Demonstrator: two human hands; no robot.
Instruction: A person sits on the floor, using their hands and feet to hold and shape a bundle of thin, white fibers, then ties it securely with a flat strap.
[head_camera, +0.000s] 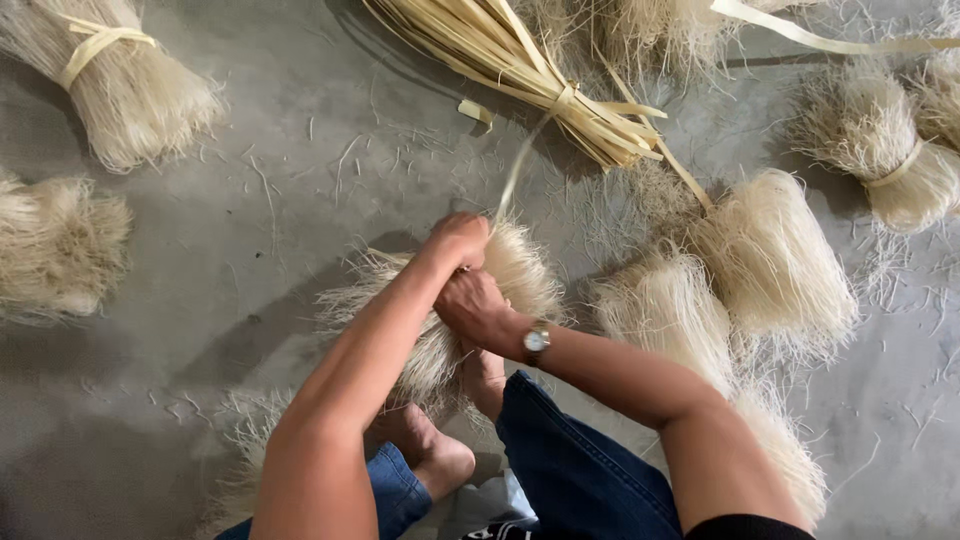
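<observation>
A grey concrete floor (300, 200), littered with loose strands, carries everything here. The left hand (458, 240) pinches a pale flat strip (515, 175) while the right hand (478, 308), watch (536, 341) at the wrist, clamps its fingers on a bundle of fine pale fibres (520, 270) mid-floor. Tied bundles (120, 80) lie towards the edges, and a sheaf of flat strips (520, 60) towards the far edge.

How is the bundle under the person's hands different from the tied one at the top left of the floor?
The bundle under the hands is gripped by the left hand and right hand, with a pale strip rising loose from it; the top-left bundle lies untouched, its strip band already knotted round it. The held one sits by the person's bare feet; the other lies far off. Both are pale, fine, frayed strands on the grey floor.
</observation>
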